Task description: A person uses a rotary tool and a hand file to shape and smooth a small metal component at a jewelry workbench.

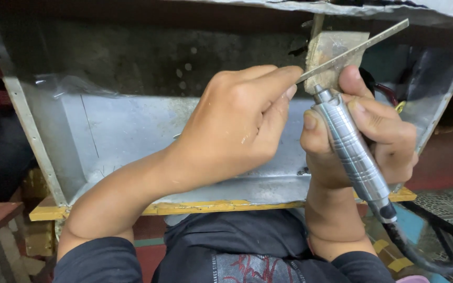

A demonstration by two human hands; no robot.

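Observation:
My left hand [242, 126] pinches the near end of a thin flat metal strip [360, 46], which slants up to the right. My right hand [365, 139] grips a silver ribbed rotary-tool handpiece [349, 149] with a black flexible cable [420, 251] trailing to the lower right. The handpiece's tip points up and sits just under the strip. Both meet in front of a small worn wooden block [331, 50] at the top of the tray.
A shallow metal tray [111, 136] with raised sides stands before me on a yellow wooden board [48, 212]. Clear plastic sheeting [74, 84] lies at its back left. My dark shirt [237, 246] fills the bottom. A red floor [446, 157] shows at right.

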